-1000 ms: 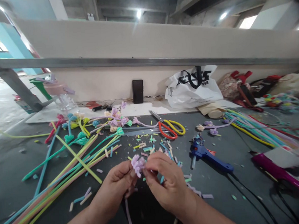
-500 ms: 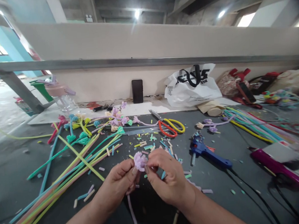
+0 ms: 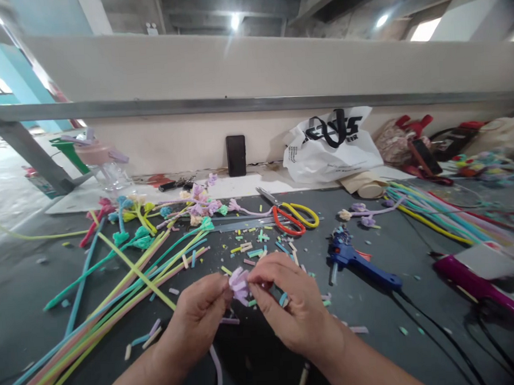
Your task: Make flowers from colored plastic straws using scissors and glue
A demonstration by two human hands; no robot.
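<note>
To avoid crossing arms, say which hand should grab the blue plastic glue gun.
The right hand, likely: nearer the glue gun than the left hand, though both touch the fuzzy lilac flower.

A dark phone point(image 3: 236, 155) stands upright against the pale panel point(image 3: 177, 142), a white bag point(image 3: 324, 163) with black handles to its right. Farther left are a pink-topped clear bottle point(image 3: 101, 158) and a green bin point(image 3: 70, 153).

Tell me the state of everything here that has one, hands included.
Lilac chenille flower: held, petals splayed
Left hand: pinching the flower
Right hand: pinching its petals
Scissors: lying down, blades closed or nearly so
Blue glue gun: lying unheld
Black smartphone: propped upright
White bag: upright, crumpled
</note>
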